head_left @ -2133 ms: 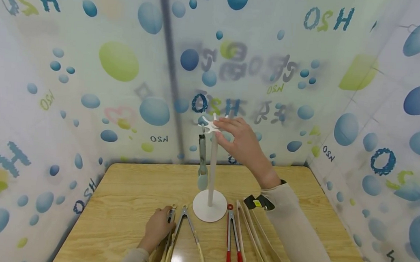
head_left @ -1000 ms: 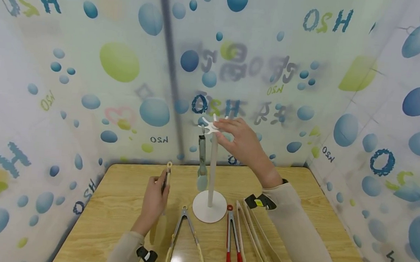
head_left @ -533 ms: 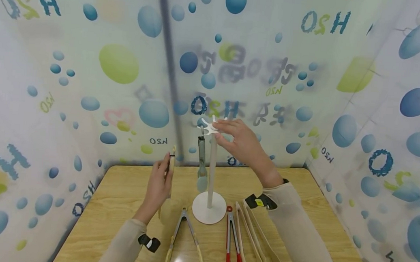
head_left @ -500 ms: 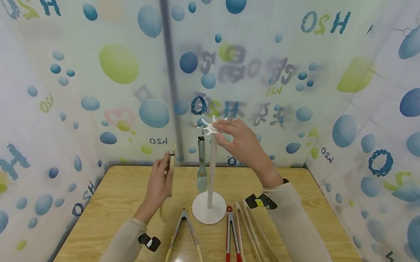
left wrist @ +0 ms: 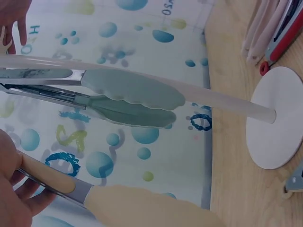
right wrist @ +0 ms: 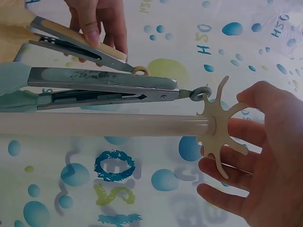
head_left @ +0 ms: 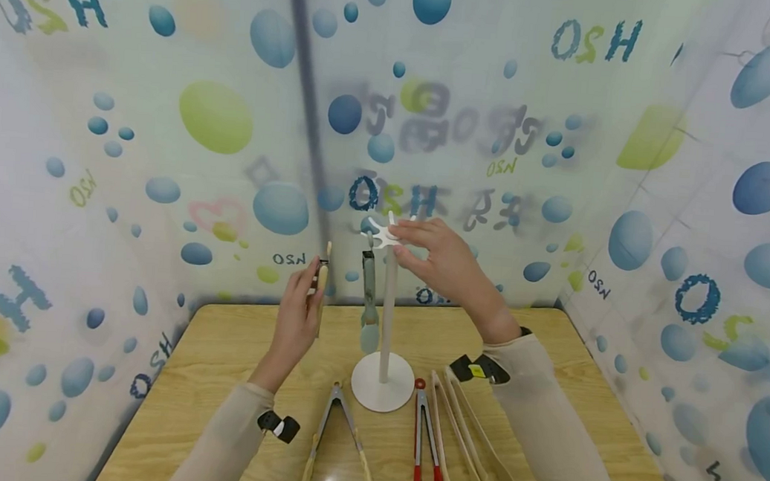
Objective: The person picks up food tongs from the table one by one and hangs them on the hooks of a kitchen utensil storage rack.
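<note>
A white hook stand (head_left: pixel 387 323) stands upright on its round base. From a left-side hook hangs a pair of grey-green tongs (head_left: pixel 369 291) by its ring, heads down. My right hand (head_left: pixel 440 263) holds the stand's hook head (right wrist: pixel 218 127), thumb on one prong and fingers behind. In my left hand (head_left: pixel 296 312), a pair of beige tongs (left wrist: pixel 142 205) is gripped by the handles, just left of the hanging tongs. Its ring (right wrist: pixel 140 70) points up, apart from the hooks, in the right wrist view, and its heads point down.
Yellow-edged metal tongs (head_left: pixel 325 419) lie spread before the base. To their right lie red-handled tongs (head_left: pixel 420 440), pale pinkish tongs (head_left: pixel 443 438) and larger beige tongs (head_left: pixel 503 465). A patterned curtain (head_left: pixel 213 199) rises behind the wooden table (head_left: pixel 214 378).
My left hand has picked up the beige tongs from the table's front left and raised them up and rightward towards the hook head. The right hand has stayed on the stand.
</note>
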A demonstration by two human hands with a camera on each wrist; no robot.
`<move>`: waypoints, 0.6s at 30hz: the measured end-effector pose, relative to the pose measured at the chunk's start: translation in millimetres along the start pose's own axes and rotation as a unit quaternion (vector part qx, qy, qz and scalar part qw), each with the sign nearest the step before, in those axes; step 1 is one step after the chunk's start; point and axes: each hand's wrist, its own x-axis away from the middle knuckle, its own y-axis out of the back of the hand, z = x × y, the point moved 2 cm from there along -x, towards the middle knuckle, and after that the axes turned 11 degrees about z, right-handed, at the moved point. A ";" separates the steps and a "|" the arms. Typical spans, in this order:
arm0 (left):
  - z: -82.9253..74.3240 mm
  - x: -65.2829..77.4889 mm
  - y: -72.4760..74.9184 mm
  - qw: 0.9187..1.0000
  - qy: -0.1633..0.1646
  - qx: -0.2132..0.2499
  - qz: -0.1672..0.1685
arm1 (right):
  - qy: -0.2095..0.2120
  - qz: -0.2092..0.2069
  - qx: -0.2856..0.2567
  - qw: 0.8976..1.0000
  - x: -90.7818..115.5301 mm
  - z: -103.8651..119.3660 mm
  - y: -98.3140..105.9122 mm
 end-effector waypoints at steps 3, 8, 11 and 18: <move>-3.8 -7.2 0.5 1.000 -0.017 0.008 -0.002 | -0.001 0.004 0.000 1.000 0.1 -0.6 0.7; -10.4 -19.8 3.5 0.998 -0.054 0.036 -0.011 | 0.001 0.014 0.003 1.000 -0.3 -0.8 1.3; -13.1 -27.4 4.5 0.995 -0.077 0.058 -0.012 | 0.000 0.018 0.003 1.000 -0.1 -0.4 2.1; -16.0 -44.7 3.2 0.991 -0.103 0.085 0.007 | 0.003 0.021 0.005 1.000 -0.6 -1.6 3.2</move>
